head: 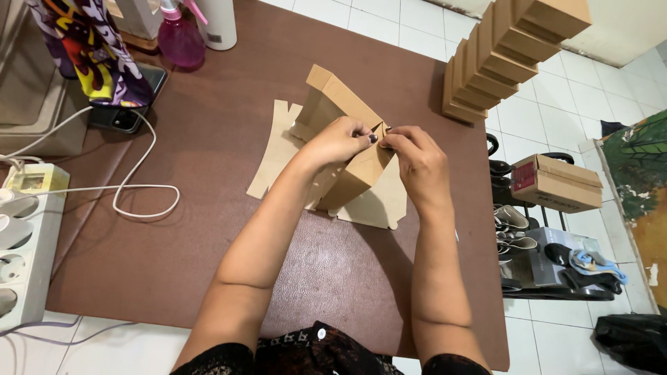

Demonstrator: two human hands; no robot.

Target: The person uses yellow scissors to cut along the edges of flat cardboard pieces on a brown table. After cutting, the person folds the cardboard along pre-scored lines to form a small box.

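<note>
On the brown leather-topped table (pixel 208 229), centre, stands a half-folded tan cardboard box (pixel 347 149). Left hand (pixel 338 141) and right hand (pixel 415 163) meet at its upper edge, fingers pinched together on a small flap. Beneath lie flat tan cardboard blanks (pixel 274 149). Farther off: a stack of folded cardboard boxes (pixel 511 48), a pink spray bottle (pixel 179 38).

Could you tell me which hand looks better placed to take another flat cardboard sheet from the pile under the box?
Probably the left hand. The flat cardboard sheets stick out mostly on its side of the half-folded box, while the right hand pinches the box's flap on the far side.
</note>
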